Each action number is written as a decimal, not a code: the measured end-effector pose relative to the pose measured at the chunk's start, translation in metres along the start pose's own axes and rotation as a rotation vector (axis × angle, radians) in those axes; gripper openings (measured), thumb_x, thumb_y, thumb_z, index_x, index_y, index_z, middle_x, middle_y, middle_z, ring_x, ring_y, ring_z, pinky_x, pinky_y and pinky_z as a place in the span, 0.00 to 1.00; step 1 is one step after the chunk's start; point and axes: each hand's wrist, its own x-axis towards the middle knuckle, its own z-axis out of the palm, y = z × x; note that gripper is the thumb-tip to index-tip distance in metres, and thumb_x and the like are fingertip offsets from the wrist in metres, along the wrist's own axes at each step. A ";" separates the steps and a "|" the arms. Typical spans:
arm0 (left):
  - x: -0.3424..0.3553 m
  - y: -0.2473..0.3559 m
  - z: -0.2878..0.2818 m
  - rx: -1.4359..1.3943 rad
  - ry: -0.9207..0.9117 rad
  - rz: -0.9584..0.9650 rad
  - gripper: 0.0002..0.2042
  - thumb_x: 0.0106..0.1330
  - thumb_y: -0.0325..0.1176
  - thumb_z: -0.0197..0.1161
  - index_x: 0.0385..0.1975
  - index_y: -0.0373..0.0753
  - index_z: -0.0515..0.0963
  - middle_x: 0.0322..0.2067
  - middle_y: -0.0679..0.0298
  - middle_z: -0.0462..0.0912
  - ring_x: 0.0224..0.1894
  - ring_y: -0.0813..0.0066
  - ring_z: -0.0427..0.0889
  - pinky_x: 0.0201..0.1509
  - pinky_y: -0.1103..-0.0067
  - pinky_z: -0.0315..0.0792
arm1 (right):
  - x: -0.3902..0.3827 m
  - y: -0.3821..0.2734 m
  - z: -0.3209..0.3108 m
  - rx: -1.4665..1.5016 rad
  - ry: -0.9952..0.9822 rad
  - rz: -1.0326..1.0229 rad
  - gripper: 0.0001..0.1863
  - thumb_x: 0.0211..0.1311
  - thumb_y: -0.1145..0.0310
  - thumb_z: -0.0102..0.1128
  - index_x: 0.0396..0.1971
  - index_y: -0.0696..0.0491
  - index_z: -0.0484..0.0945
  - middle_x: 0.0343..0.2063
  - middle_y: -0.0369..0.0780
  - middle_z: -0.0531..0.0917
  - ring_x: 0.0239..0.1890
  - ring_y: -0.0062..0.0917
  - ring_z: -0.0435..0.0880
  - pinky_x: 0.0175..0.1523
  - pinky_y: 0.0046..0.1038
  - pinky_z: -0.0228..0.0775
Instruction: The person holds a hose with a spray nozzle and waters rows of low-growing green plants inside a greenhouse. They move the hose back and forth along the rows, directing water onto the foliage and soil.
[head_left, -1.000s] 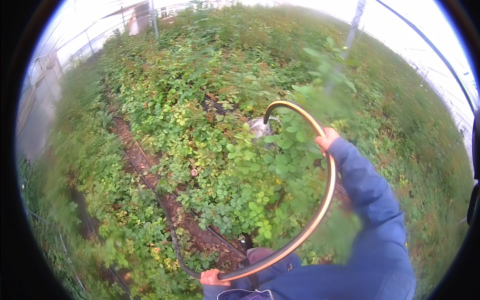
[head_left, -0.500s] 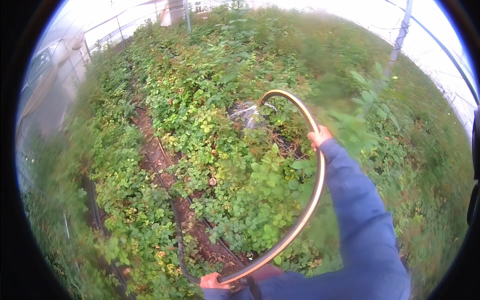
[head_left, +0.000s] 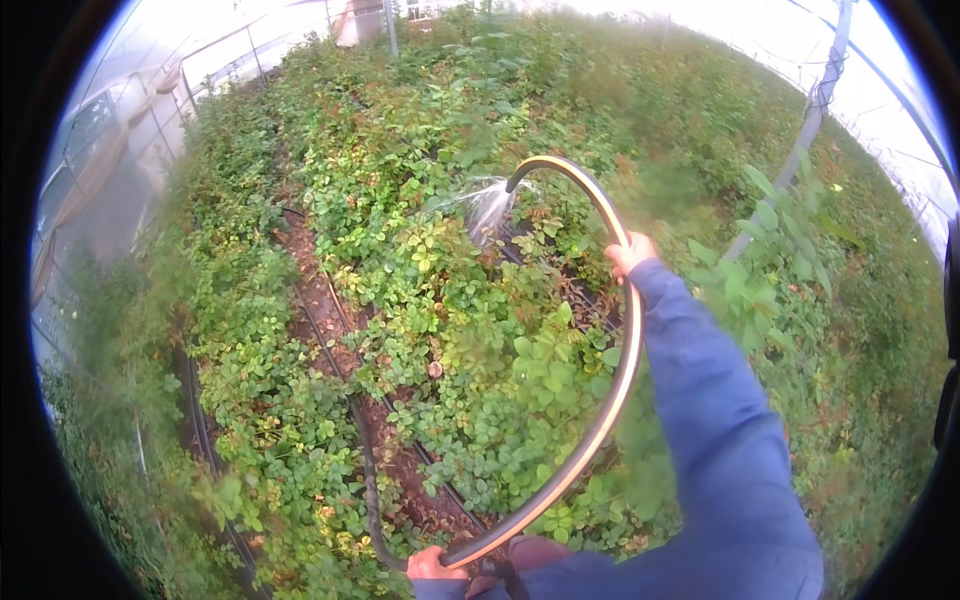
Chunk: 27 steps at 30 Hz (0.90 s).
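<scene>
The right hand [head_left: 630, 256] reaches forward with its arm held out, its fingers closed around a black hose [head_left: 628, 370] that has a pale orange stripe along it. Beyond this grip the hose arches up and over to the left, and its open end points down above the plants [head_left: 560, 375]. Water [head_left: 490, 208] pours from that end and fans out in white streaks onto the leaves, mostly to the left of the mouth.

The left hand [head_left: 433, 563] is low, near the bottom edge, and its fingers are also wrapped around the hose. Between the 2 hands the hose bows out to the right in a wide curve. On the far side of the left hand it bends up and lies along a strip of brown soil [head_left: 405, 470] between rows of leafy green plants, some with yellow or reddish leaves.

Thin dark pipes [head_left: 325, 340] run along the same strip. A blue sleeve [head_left: 725, 410] covers the right arm. A grey post [head_left: 820, 90] leans at the upper right, beside a taller leafy stem, and a translucent wall [head_left: 110, 200] borders the plants on the left. The outer foliage is blurred
</scene>
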 end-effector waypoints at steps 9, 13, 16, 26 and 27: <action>-0.021 -0.007 0.015 -0.096 -0.049 0.134 0.14 0.38 0.35 0.61 0.26 0.37 0.76 0.21 0.55 0.75 0.26 0.52 0.73 0.31 0.64 0.69 | -0.041 -0.024 -0.061 -0.345 -0.058 0.080 0.12 0.49 0.67 0.55 0.30 0.60 0.69 0.13 0.42 0.75 0.11 0.26 0.75 0.18 0.29 0.70; -0.036 -0.008 0.010 -0.137 -0.052 0.188 0.14 0.38 0.36 0.62 0.25 0.36 0.76 0.21 0.55 0.76 0.27 0.53 0.73 0.32 0.65 0.69 | -0.074 -0.030 -0.089 -0.417 -0.054 0.084 0.11 0.50 0.69 0.54 0.26 0.62 0.71 0.11 0.42 0.75 0.10 0.27 0.75 0.18 0.29 0.70; -0.047 -0.018 0.012 -0.141 -0.042 0.244 0.11 0.36 0.35 0.62 0.20 0.38 0.74 0.18 0.57 0.74 0.24 0.54 0.73 0.31 0.66 0.68 | -0.106 -0.038 -0.113 -0.503 -0.055 0.098 0.10 0.51 0.69 0.53 0.26 0.63 0.73 0.11 0.43 0.77 0.11 0.27 0.77 0.19 0.30 0.71; -0.108 -0.024 -0.006 -0.245 0.063 0.387 0.06 0.33 0.29 0.59 0.09 0.41 0.68 0.11 0.60 0.70 0.17 0.57 0.71 0.27 0.69 0.64 | -0.246 -0.053 -0.178 -0.632 0.008 0.177 0.11 0.50 0.69 0.55 0.23 0.64 0.74 0.11 0.42 0.76 0.11 0.27 0.77 0.19 0.29 0.72; -0.115 -0.027 -0.009 -0.242 0.056 0.389 0.06 0.32 0.30 0.59 0.09 0.41 0.68 0.11 0.60 0.70 0.17 0.57 0.72 0.27 0.69 0.64 | -0.259 -0.056 -0.182 -0.628 0.004 0.183 0.11 0.50 0.69 0.55 0.24 0.64 0.73 0.12 0.42 0.76 0.11 0.27 0.76 0.18 0.28 0.71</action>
